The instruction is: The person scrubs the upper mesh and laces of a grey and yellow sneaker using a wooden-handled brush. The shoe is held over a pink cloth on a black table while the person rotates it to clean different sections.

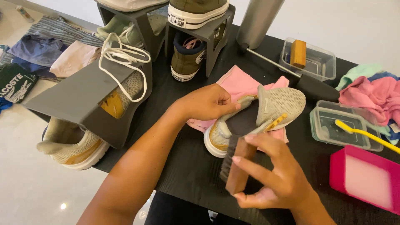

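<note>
My left hand (208, 102) grips the beige mesh sneaker (258, 116) by its heel. My right hand (273, 175) clutches the wooden-backed bristle brush (235, 166) beside it, above the black bench (187, 166).

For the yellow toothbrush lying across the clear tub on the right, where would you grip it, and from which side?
Probably the handle end of the yellow toothbrush, coming from the right. The head rests over the clear tub, while the handle juts out past its rim above the pink container, so fingers could likely close around it there.

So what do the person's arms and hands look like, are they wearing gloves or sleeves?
No gloves and no sleeves: the left hand and right hand are bare, and both forearms are uncovered as far as the picture shows. No rings, watch or bracelets show. The fingernails are short and plain, without coloured polish.
</note>
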